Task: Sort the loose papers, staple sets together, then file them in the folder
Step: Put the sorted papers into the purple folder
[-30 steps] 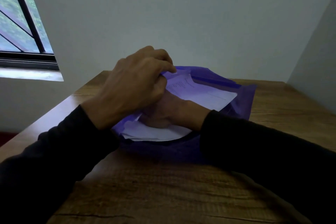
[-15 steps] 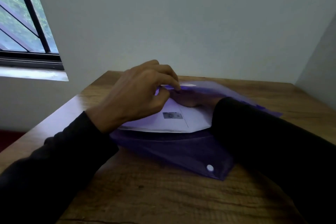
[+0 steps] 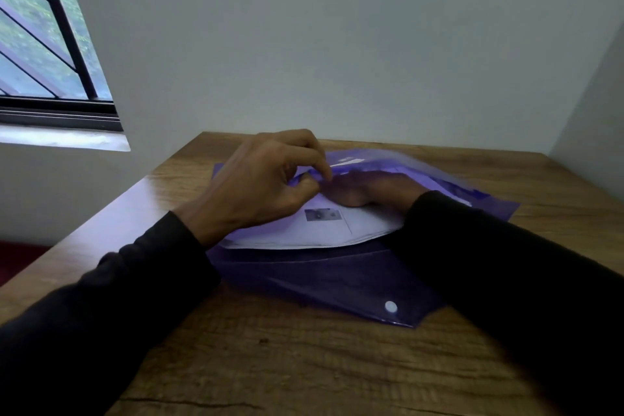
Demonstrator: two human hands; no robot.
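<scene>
Papers (image 3: 324, 230) lie partway inside the purple plastic folder (image 3: 337, 284), which rests flat on our wooden table (image 3: 304, 365) near the wall. Our left hand (image 3: 256, 186) hovers over the folder's left side with thumb and forefinger pinched on the edge of the translucent upper sheet, lifting it clear of the stack, while the other fingers curl loosely. Our right hand (image 3: 364, 187) lies mostly flat inside the pocket, palm down on the top sheet, its fingers stretched toward the far end under the lifted plastic; we cannot tell whether it grips anything, as the tips are veiled by the purple film. The nearer ends of the white sheets stick out of the mouth of the pocket, and the top sheet bears a small grey printed picture (image 3: 322, 214). The folder's flap lies open toward us on the table, its white snap button (image 3: 391, 307) facing up. Dark sleeves cover both our forearms.
</scene>
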